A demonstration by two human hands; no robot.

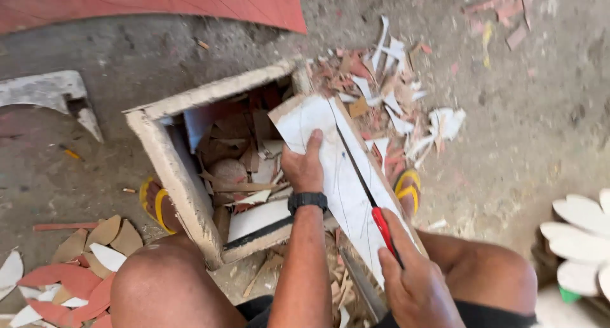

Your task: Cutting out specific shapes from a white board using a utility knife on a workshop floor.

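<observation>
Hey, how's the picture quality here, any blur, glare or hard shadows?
Head view: soft, even daylight with no hard shadows; the white board is bright but its pencil lines still read; the right hand and saw look slightly smeared, the left hand sharper; the box interior is dim; the edges bend a little, as with a wide lens.

The stack of white cutouts is cut off by the right edge, the red sheet by the top.
</observation>
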